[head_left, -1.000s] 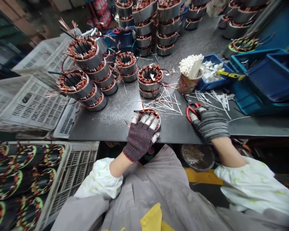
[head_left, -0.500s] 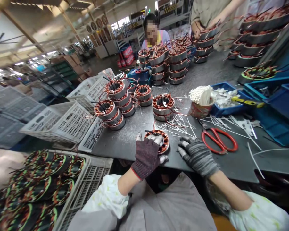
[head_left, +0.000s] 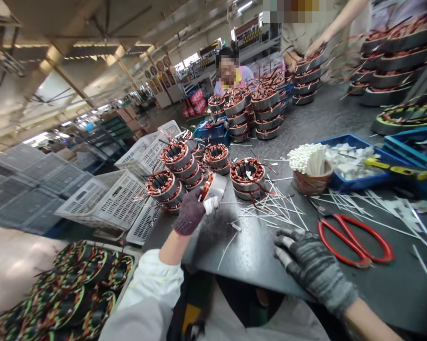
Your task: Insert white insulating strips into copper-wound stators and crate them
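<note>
My left hand (head_left: 192,210), in a dark maroon glove with whitish fingertips, grips a copper-wound motor stator (head_left: 215,187). The stator is tilted on its side, lifted off the table near the stacked stators (head_left: 180,158). My right hand (head_left: 307,263), in a grey striped glove, rests flat on the table with fingers stretched out and nothing in it. Just right of it lie red-handled scissors (head_left: 355,241). Ahead, between my hands, stands another stator stack (head_left: 248,177), with loose white strips (head_left: 273,203) beside it.
A cup of white sticks (head_left: 309,166) and a blue bin of white pieces (head_left: 353,163) stand at right. White crates (head_left: 110,199) and a crate of green-edged stators (head_left: 82,279) are at left. Across the table, one person sits and another handles stacked stators (head_left: 307,78).
My left hand has picked the stator up off the table, tilted it and carried it left and away from me. My right hand stays on the table. The view has shifted.
</note>
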A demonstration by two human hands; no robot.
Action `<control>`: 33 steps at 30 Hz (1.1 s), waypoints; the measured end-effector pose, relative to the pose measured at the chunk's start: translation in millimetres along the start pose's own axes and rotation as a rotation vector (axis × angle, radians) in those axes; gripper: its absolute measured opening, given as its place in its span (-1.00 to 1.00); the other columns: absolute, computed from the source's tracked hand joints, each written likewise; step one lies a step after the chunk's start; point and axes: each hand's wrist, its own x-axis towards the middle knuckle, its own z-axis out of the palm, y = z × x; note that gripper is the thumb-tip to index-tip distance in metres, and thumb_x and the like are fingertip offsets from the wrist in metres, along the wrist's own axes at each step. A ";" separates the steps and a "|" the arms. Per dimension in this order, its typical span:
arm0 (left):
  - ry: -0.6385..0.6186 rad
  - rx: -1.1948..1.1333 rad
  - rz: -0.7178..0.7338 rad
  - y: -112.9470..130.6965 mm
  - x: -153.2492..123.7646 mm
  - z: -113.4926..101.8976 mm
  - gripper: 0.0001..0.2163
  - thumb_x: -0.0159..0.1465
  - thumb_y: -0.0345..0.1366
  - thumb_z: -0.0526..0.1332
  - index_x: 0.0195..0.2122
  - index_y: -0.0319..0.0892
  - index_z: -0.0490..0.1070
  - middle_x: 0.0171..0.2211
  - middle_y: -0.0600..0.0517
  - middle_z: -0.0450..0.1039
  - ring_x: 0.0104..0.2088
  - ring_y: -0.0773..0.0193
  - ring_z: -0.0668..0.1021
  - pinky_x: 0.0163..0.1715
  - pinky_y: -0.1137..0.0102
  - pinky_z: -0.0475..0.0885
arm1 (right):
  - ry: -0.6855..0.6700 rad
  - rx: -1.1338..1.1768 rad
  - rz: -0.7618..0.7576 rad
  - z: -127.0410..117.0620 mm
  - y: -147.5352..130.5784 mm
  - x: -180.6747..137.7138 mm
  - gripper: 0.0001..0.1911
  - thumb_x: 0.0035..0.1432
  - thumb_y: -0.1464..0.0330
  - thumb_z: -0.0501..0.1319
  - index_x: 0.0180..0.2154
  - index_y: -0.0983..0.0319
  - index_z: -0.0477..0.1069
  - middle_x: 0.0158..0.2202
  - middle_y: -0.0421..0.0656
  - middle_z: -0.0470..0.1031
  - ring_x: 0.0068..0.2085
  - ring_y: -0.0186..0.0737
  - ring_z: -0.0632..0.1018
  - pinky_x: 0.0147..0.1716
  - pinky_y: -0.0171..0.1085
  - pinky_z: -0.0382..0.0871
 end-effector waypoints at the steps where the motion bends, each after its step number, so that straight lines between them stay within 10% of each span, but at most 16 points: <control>1: 0.054 0.150 0.086 8.4 23.0 -5.2 -0.51 0.11 0.16 0.33 -0.14 -0.15 0.58 -0.22 -0.01 0.61 -0.22 0.12 0.56 -0.16 0.25 0.46 | 0.027 0.005 -0.013 1.9 1.6 -1.2 -0.68 0.29 0.24 0.14 -0.14 0.16 0.64 -0.04 -0.02 0.64 -0.08 0.08 0.64 -0.04 0.09 0.54; 7: 0.089 0.984 0.218 37.4 169.1 1.7 -0.55 0.17 0.16 0.28 -0.19 -0.15 0.56 -0.16 -0.13 0.56 -0.07 -0.02 0.52 -0.04 0.16 0.34 | 0.136 0.021 -0.102 2.0 8.0 -5.8 -0.68 0.30 0.28 0.12 -0.07 0.11 0.62 -0.02 -0.06 0.65 -0.04 0.08 0.66 -0.07 0.11 0.61; 12: -0.067 1.108 0.110 26.0 215.9 16.3 -0.50 0.16 0.14 0.30 -0.08 -0.19 0.55 -0.04 -0.26 0.55 0.02 -0.19 0.52 0.03 0.01 0.31 | 0.123 0.039 -0.072 -1.0 6.5 -4.3 -0.69 0.28 0.28 0.14 -0.07 0.11 0.61 -0.01 -0.06 0.64 -0.06 0.09 0.67 -0.11 0.12 0.64; 17: 0.090 0.905 0.434 42.0 169.0 15.2 -0.51 0.32 -0.09 0.19 0.24 -0.13 0.35 0.22 -0.17 0.42 0.26 -0.06 0.38 0.31 -0.07 0.09 | 0.080 0.053 -0.008 0.5 2.0 -6.3 -0.70 0.29 0.28 0.15 -0.06 0.09 0.62 0.02 -0.07 0.63 -0.01 0.07 0.65 -0.02 0.13 0.59; 20: -0.081 0.759 0.710 49.8 117.7 32.3 -0.44 0.23 -0.11 0.29 0.25 -0.12 0.34 0.18 -0.10 0.47 0.24 0.03 0.43 0.39 -0.02 0.01 | 0.073 0.052 0.002 -2.9 -1.2 -3.2 -0.70 0.32 0.29 0.13 -0.07 0.12 0.62 0.01 -0.08 0.64 -0.02 0.04 0.64 -0.01 0.09 0.58; 27: -0.222 0.693 0.411 24.7 89.1 96.5 -0.63 0.12 -0.10 0.42 -0.07 -0.10 0.59 -0.12 -0.04 0.63 -0.03 0.02 0.58 0.14 0.08 0.36 | -0.039 0.044 0.007 -15.0 -5.0 11.4 -0.72 0.30 0.32 0.16 -0.12 0.17 0.64 -0.04 -0.02 0.65 -0.07 0.04 0.64 -0.07 0.04 0.57; 33: -0.243 0.471 0.461 36.6 48.3 59.8 -0.67 0.18 -0.02 0.34 -0.16 -0.13 0.60 -0.29 0.01 0.59 -0.24 0.15 0.56 -0.21 0.29 0.44 | -0.148 0.105 0.056 -26.8 -7.2 17.7 -0.75 0.28 0.33 0.18 -0.15 0.19 0.64 -0.02 0.00 0.63 -0.05 0.03 0.63 -0.02 0.03 0.53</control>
